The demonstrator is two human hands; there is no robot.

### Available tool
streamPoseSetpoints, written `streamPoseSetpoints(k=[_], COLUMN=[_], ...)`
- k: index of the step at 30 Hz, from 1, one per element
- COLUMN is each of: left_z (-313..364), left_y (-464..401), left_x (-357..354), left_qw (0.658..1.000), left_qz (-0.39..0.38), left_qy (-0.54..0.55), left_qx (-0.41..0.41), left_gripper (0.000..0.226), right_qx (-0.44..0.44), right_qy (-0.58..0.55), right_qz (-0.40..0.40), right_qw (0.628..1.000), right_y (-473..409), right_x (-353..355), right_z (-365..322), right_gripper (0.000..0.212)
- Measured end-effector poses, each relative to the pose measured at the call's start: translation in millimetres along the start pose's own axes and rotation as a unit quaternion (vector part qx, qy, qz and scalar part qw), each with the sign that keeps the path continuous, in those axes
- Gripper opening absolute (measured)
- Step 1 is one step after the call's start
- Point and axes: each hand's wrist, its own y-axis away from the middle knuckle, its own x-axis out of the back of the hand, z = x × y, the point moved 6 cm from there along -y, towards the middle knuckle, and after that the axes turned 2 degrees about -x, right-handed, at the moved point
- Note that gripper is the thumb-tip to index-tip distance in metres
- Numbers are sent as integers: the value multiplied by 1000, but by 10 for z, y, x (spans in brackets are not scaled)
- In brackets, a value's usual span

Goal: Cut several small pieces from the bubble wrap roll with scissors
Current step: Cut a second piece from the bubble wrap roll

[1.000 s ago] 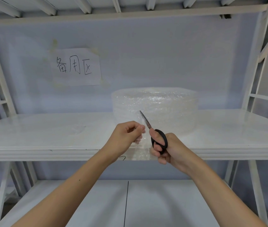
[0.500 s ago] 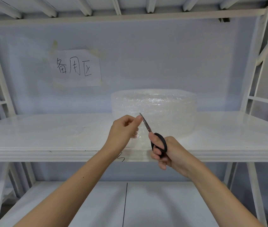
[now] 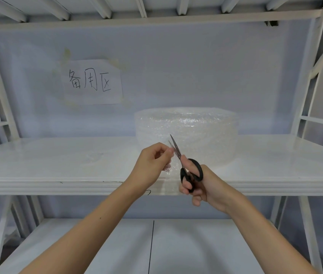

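A clear bubble wrap roll [image 3: 200, 133] lies flat on the white middle shelf [image 3: 57, 165]. A loose strip of bubble wrap [image 3: 169, 180] runs from the roll toward me over the shelf's front edge. My left hand [image 3: 152, 165] pinches the strip's left side between thumb and fingers. My right hand [image 3: 198, 184] grips black-handled scissors [image 3: 191, 174], blades slightly apart and pointing up and left, right beside my left fingertips at the strip.
A small cut piece of bubble wrap [image 3: 94, 157] lies on the shelf to the left. A paper sign [image 3: 93, 82] is taped to the back wall. White rack posts [image 3: 305, 95] stand at both sides; a lower shelf [image 3: 97, 250] is beneath.
The scissor blades, closed before, have parted a little. My left hand's pinch has shifted slightly along the strip beside the blades. Both hands stay in front of the roll.
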Motion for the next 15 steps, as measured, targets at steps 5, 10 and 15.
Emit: streamPoseSetpoints(k=[5,10,15], left_z=[15,47,80], left_y=[8,-17,-33], left_x=[6,47,60], left_qw=[1000,1000,1000], left_qz=[2,2,6], left_qy=[6,-2,-8], left_qx=[-1,-4,-8], left_gripper=[22,19,19], right_qx=[8,27,40], right_qy=[-2,-31,-26], right_qz=[22,40,54], right_qw=[1000,998,997], right_y=[-52,-95,-92], right_x=[11,26,37], right_z=[-48,-61,-80], right_gripper=[62,59,55])
